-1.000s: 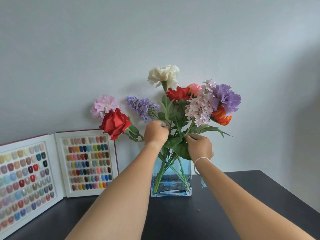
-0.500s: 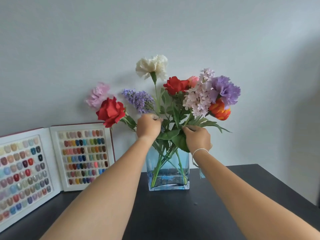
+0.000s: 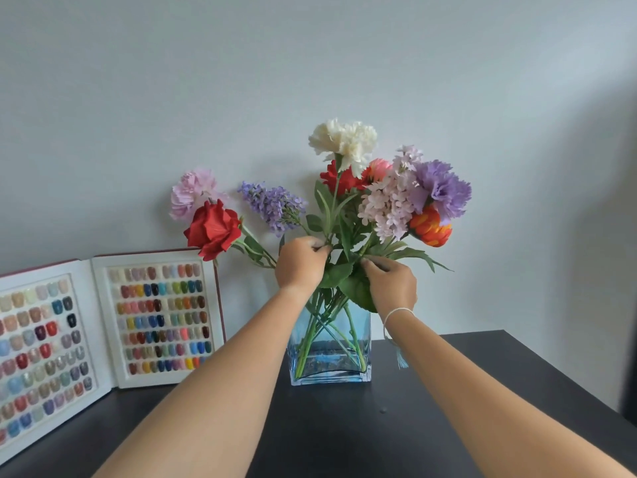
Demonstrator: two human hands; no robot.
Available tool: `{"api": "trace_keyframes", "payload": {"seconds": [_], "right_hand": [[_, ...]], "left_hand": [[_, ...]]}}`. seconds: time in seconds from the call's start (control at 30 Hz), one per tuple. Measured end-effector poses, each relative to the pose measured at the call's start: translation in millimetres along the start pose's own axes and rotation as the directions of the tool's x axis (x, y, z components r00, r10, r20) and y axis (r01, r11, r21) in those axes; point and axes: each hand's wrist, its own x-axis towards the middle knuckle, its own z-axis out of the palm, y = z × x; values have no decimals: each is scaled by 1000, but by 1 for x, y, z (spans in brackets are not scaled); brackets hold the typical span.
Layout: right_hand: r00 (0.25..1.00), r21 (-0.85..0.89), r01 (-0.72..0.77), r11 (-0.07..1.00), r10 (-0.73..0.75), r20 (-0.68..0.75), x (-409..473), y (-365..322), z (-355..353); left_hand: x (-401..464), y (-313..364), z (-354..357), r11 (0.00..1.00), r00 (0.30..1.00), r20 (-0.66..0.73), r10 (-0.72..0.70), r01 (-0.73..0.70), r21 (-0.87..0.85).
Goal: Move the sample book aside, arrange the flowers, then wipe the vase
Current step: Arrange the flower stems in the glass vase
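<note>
A square blue glass vase (image 3: 358, 343) stands on the dark table (image 3: 344, 436) and holds a mixed bouquet. A white carnation (image 3: 343, 141) tops it; a red rose (image 3: 213, 229) and a pink carnation (image 3: 191, 193) lean left, a purple carnation (image 3: 441, 189) sits right. My left hand (image 3: 300, 265) is shut on the stems just above the vase mouth, near the white carnation's stem. My right hand (image 3: 391, 282) pinches stems and leaves on the right side of the bunch. The open sample book (image 3: 103, 326) of coloured nail tips stands at the left against the wall.
A pale wall rises directly behind the vase and the book. The table's right edge (image 3: 568, 384) runs diagonally toward the near right. A white bracelet with a blue tassel (image 3: 400, 357) hangs from my right wrist.
The white carnation has shifted right and now stands over the red flower in the middle. Both hands have stayed on the stems above the vase mouth. The view has shifted slightly.
</note>
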Motion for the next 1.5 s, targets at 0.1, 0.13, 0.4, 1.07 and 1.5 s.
{"api": "trace_keyframes", "payload": {"seconds": [0.1, 0.13, 0.4, 1.07, 1.5], "right_hand": [[999, 131, 21, 991, -16, -40, -1, 8, -7], [998, 170, 18, 985, -8, -62, -1, 11, -9], [994, 378, -103, 920, 106, 12, 3, 32, -17], [984, 635, -173, 753, 162, 77, 6, 25, 3], [985, 578, -153, 802, 168, 27, -2, 45, -11]], "left_hand": [[2, -1, 0, 999, 1000, 9, -19, 20, -35], [2, -1, 0, 998, 1000, 12, -26, 26, -50], [-18, 14, 2, 982, 991, -117, 63, -83, -171], [-5, 20, 13, 951, 993, 115, 40, -73, 299], [-3, 9, 14, 987, 986, 147, 82, -100, 124]]}}
